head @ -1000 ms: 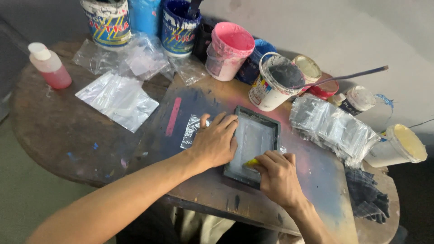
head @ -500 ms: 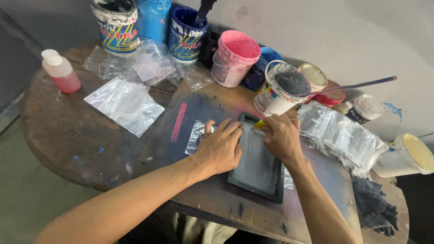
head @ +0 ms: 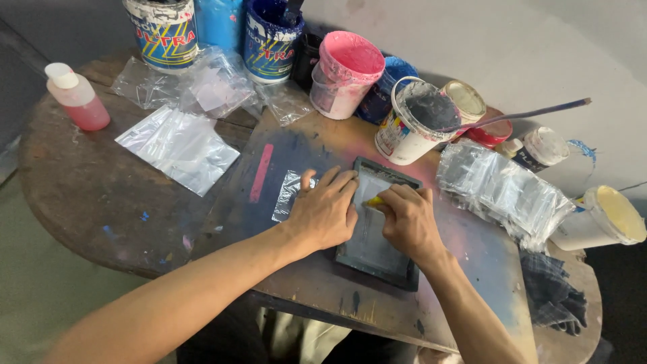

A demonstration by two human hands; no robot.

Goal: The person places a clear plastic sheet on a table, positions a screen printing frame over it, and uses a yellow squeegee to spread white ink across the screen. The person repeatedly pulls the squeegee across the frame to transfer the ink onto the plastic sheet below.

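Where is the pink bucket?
In the head view, the pink bucket stands at the table's far edge, between a dark blue paint can and a white tub of dark paint.

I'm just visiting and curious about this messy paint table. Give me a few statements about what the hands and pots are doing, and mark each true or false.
1. The left hand presses on the dark screen frame. True.
2. The right hand is lifting the pink bucket. False: it grips something yellow on the frame.
3. A red-liquid bottle stands at the table's far left. True.
4. The stack of clear bags lies left of the frame. False: right.
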